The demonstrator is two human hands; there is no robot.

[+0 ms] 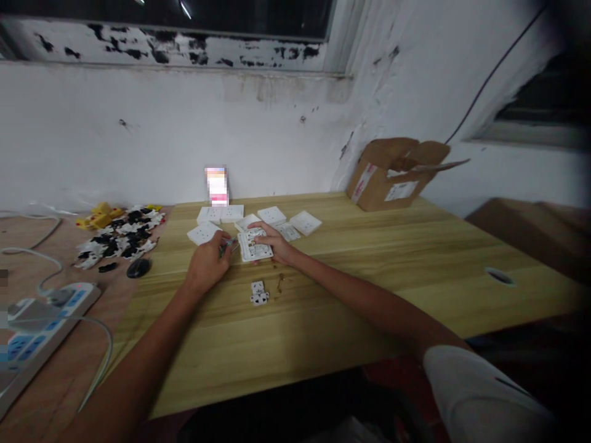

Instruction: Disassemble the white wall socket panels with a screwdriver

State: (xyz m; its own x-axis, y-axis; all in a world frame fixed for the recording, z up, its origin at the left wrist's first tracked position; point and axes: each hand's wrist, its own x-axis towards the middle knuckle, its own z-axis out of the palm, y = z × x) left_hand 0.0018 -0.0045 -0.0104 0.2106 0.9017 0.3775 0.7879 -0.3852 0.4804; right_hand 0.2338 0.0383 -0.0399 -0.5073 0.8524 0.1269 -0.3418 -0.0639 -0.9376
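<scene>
My right hand (277,243) is closed on a white wall socket panel (255,246), tilted so that its inner side with small parts faces me. At the panel's left edge, my left hand (212,261) is closed on a small tool (228,246) with a bluish-green handle; its exact kind is hard to make out. Nearer to me on the table lies a small white socket insert (259,293) with black slots. Several small brass-coloured pieces (280,283) are scattered beside it.
Behind my hands lie several white socket panels (305,223) and a lit phone (217,186). At left are a heap of black and white pieces (122,237), yellow pieces (99,215), a black mouse (138,267) and a power strip (46,338). An opened cardboard box (392,175) stands back right.
</scene>
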